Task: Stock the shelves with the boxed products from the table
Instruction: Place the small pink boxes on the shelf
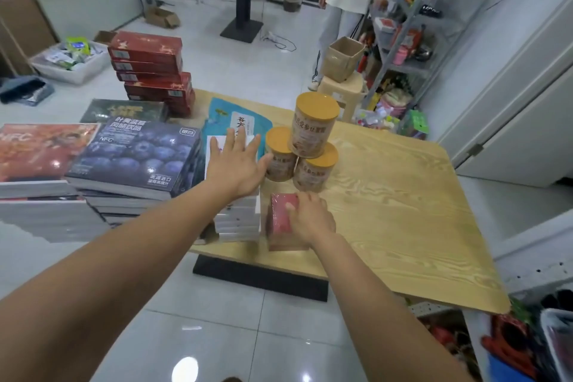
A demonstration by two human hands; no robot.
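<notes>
Our right hand (311, 219) is clamped on the pink box (280, 217), which stands near the front edge of the wooden table (387, 211). The fingers are curled down its right side and the thumb is pressed on the top face. Our left hand (237, 161) is spread flat with straight fingers over the stack of white boxes (237, 222), just left of the pink box. It grips nothing, and we cannot tell whether the palm touches the top box.

We judge the pink box to be light and stiff, a carton that keeps its shape under a firm squeeze. Its glossy wrap looks slippery (the sheen suggests film), so we should pinch across the two long sides instead of trusting the top face. Whether it is one deep box or a short pile, we cannot tell, so a hand underneath would be safer when lifting.

The box lies with its broad face up. Its long axis runs away from us, from the table edge towards the three yellow-lidded canisters (313, 125) piled just behind it. Those look easy to topple, so we should draw the box back and up, away from them
</notes>
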